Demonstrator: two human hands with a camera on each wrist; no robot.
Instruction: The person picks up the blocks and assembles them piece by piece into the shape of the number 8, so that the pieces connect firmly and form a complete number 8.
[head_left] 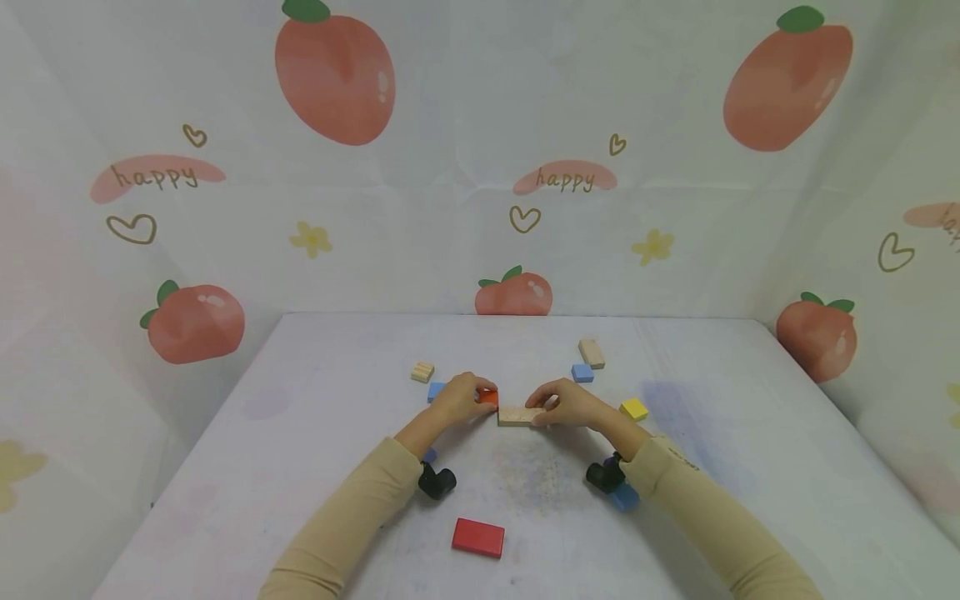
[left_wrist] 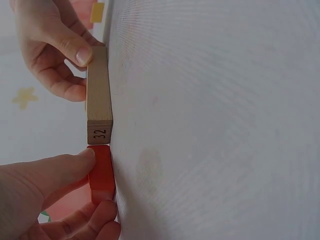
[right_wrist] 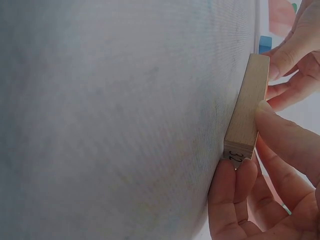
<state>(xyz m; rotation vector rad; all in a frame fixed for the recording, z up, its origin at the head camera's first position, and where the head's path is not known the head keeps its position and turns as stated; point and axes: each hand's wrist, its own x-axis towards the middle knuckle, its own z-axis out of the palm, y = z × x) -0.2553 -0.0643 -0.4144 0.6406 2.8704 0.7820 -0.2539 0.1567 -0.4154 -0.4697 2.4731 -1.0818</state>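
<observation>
Near the middle of the table, my left hand [head_left: 456, 402] pinches a small orange-red block [head_left: 489, 397] between thumb and fingers. My right hand [head_left: 572, 403] grips the right end of a long plain wooden block [head_left: 514, 416], its thumb on top and fingers around that end. In the left wrist view the orange-red block [left_wrist: 102, 167] stands end to end with the wooden block [left_wrist: 98, 90], whose end bears the number 32. From the right wrist, the wooden block [right_wrist: 247, 102] lies flat on the cloth, and the left hand [right_wrist: 299, 57] shows beyond it.
A red block [head_left: 478, 537] lies at the front. Blue blocks [head_left: 624, 497] sit under the right wrist and near the left arm. Behind the hands are a striped wooden block [head_left: 422, 372], a small blue block [head_left: 582, 372] and a wooden block [head_left: 592, 353]; a yellow block [head_left: 633, 409] is right.
</observation>
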